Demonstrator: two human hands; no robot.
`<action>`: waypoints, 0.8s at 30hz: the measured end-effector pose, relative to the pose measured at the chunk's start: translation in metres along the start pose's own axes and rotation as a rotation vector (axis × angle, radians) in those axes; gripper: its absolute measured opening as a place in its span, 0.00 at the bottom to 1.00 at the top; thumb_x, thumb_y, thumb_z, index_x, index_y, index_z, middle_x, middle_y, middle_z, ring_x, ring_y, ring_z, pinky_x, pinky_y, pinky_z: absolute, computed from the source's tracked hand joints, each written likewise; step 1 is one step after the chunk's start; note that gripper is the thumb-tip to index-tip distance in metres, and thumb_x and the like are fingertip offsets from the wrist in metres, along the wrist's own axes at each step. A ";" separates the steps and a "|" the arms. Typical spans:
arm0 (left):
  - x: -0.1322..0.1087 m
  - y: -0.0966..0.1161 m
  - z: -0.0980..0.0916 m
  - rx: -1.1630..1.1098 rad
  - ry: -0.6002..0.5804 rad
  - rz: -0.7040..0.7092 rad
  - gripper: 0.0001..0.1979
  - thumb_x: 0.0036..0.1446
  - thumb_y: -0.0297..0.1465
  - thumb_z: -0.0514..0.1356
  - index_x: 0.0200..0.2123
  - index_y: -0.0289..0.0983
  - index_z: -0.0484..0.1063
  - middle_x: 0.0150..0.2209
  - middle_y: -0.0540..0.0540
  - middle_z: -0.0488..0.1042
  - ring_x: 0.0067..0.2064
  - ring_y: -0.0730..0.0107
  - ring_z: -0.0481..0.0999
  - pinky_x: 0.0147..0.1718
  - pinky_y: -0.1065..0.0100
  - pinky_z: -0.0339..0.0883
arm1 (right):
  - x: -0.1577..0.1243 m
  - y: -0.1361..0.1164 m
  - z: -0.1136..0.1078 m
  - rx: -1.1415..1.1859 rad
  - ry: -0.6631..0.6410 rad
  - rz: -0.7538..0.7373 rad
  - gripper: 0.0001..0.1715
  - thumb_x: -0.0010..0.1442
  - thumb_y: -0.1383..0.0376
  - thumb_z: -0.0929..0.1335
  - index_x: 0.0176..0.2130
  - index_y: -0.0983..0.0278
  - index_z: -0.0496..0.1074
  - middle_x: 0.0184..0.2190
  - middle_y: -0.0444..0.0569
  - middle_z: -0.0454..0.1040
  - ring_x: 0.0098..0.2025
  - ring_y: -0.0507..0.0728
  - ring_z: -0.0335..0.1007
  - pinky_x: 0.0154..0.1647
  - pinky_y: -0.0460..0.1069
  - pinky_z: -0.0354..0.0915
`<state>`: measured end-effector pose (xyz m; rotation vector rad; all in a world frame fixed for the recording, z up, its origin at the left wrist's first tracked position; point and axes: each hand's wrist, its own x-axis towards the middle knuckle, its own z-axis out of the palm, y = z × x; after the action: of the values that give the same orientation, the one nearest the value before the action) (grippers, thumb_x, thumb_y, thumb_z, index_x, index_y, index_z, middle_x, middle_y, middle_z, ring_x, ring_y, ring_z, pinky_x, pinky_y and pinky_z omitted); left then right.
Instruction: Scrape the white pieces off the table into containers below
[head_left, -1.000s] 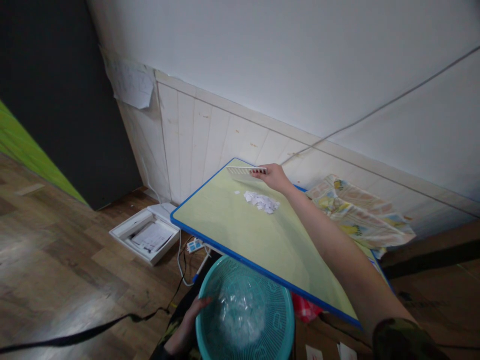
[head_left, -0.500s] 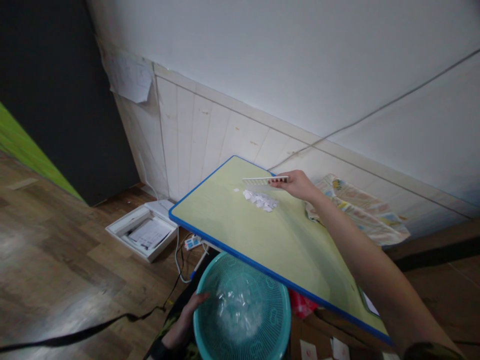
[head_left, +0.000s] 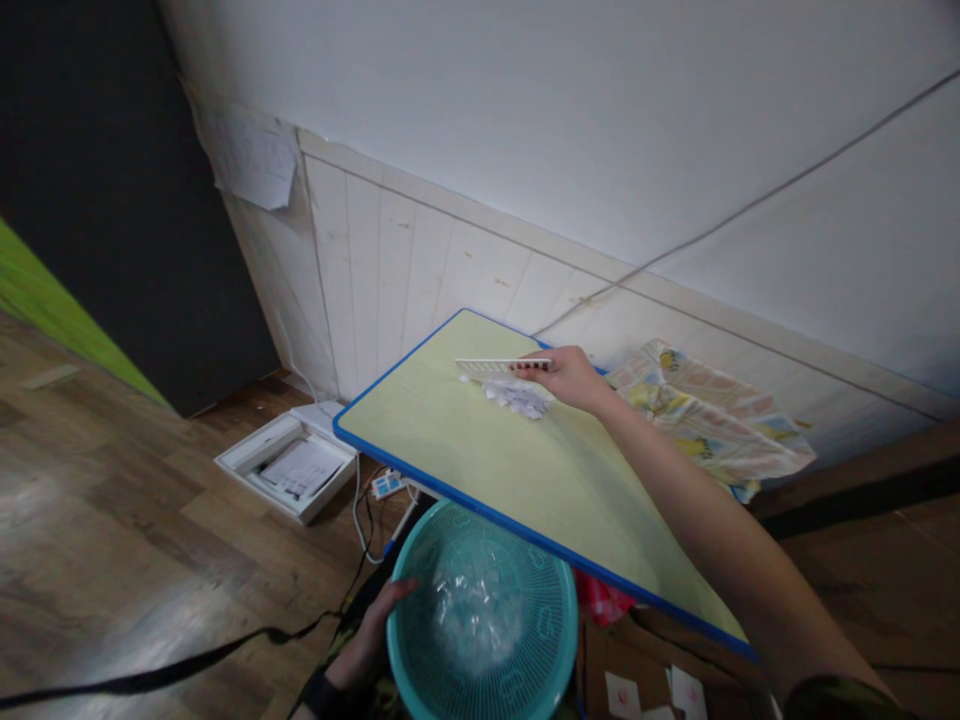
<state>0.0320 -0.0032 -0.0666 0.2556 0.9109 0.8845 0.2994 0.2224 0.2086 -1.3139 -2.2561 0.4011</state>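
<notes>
Right hand (head_left: 571, 377) grip clamps a white comb (head_left: 495, 366), half-hiding paper scraps (head_left: 517, 396); left hand (head_left: 373, 630) grip unclear.

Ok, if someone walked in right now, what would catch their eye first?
Probably the yellow-green table with its blue edge in the middle, where the right hand holds a white comb against a small heap of white paper scraps. Just below the table's near edge, the left hand grips the rim of a teal basket holding more white scraps.

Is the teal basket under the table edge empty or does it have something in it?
Not empty: the teal basket holds a heap of whitish, shiny scraps at its middle; the left hand grips its rim.
</notes>
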 end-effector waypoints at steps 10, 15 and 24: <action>0.004 -0.001 -0.003 0.049 -0.025 -0.025 0.25 0.45 0.41 0.68 0.46 0.35 0.79 0.40 0.39 0.83 0.40 0.48 0.80 0.40 0.55 0.70 | -0.018 -0.008 -0.021 -0.065 0.070 0.063 0.23 0.57 0.51 0.69 0.40 0.66 0.82 0.23 0.45 0.74 0.24 0.51 0.60 0.25 0.46 0.51; -0.001 0.001 0.003 0.028 -0.010 -0.011 0.19 0.46 0.40 0.68 0.39 0.35 0.80 0.30 0.45 0.82 0.30 0.57 0.78 0.33 0.60 0.69 | -0.013 -0.002 -0.013 -0.042 0.027 0.084 0.23 0.55 0.51 0.70 0.38 0.66 0.82 0.20 0.43 0.70 0.23 0.50 0.57 0.24 0.46 0.50; 0.003 -0.001 -0.003 0.046 -0.022 -0.008 0.19 0.49 0.39 0.66 0.42 0.35 0.79 0.35 0.44 0.83 0.35 0.53 0.80 0.38 0.57 0.71 | -0.015 -0.011 -0.016 -0.123 0.055 0.070 0.21 0.57 0.52 0.69 0.36 0.66 0.82 0.19 0.43 0.68 0.23 0.50 0.57 0.25 0.46 0.49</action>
<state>0.0313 -0.0018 -0.0702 0.3003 0.9115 0.8526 0.3068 0.2039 0.2235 -1.4509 -2.2252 0.2504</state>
